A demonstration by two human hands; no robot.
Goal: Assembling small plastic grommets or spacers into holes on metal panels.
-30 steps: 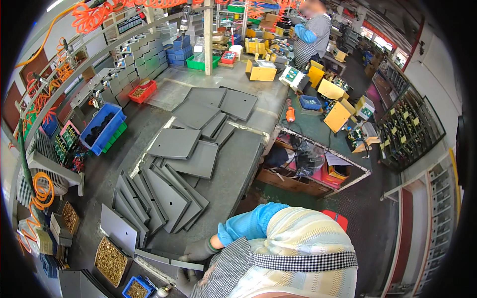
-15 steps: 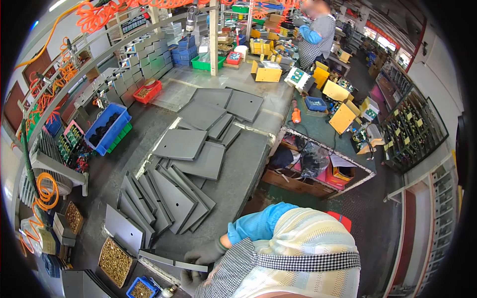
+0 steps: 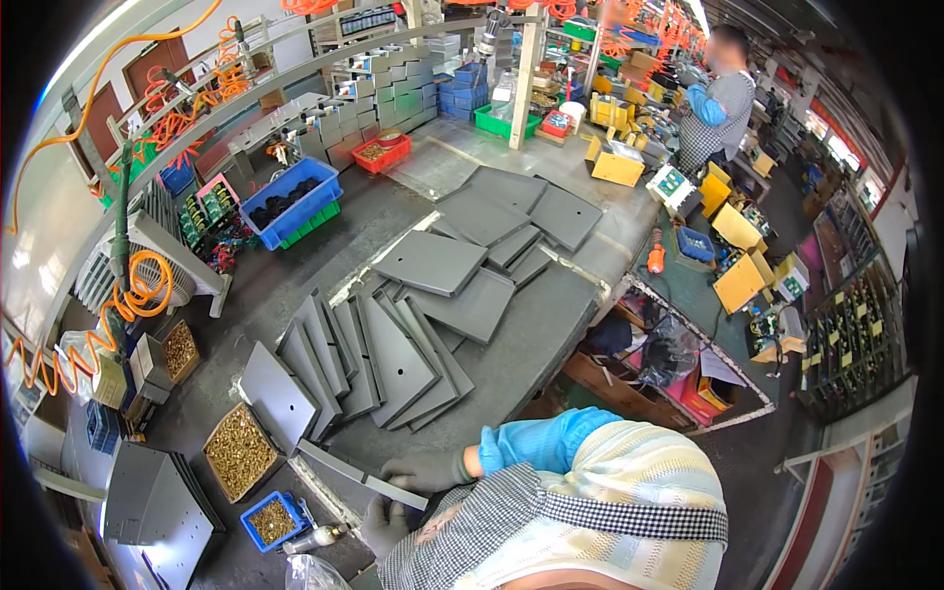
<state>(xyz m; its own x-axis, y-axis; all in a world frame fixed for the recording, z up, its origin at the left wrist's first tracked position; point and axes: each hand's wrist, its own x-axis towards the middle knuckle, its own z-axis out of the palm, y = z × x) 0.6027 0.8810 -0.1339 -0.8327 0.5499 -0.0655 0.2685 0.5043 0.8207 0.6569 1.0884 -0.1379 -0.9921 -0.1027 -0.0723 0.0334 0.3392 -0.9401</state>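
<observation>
A grey sheet-metal panel (image 3: 346,472), seen almost edge-on as a narrow strip, stands at the near end of the bench in front of me. My right hand (image 3: 430,472), in a grey glove with a blue sleeve behind it, grips it from its far side. From the near side my left hand (image 3: 385,525), gloved too, holds the same panel; my apron hides part of that hand. Just beyond the panel, several similar grey panels (image 3: 398,366) lean in an overlapping row. More flat grey panels (image 3: 431,262) lie stacked farther along the bench.
A tray of brass-coloured fasteners (image 3: 239,454) and a small blue bin (image 3: 272,521) are left of my hands, near a pneumatic tool (image 3: 317,539). Grey panels (image 3: 162,511) stand at lower left. A blue crate (image 3: 292,202) holds black parts. A co-worker (image 3: 723,103) stands at far right.
The view has swung left, so the bench and its things appear farther right. Both hands stay on the panel, with little change in their grip.
</observation>
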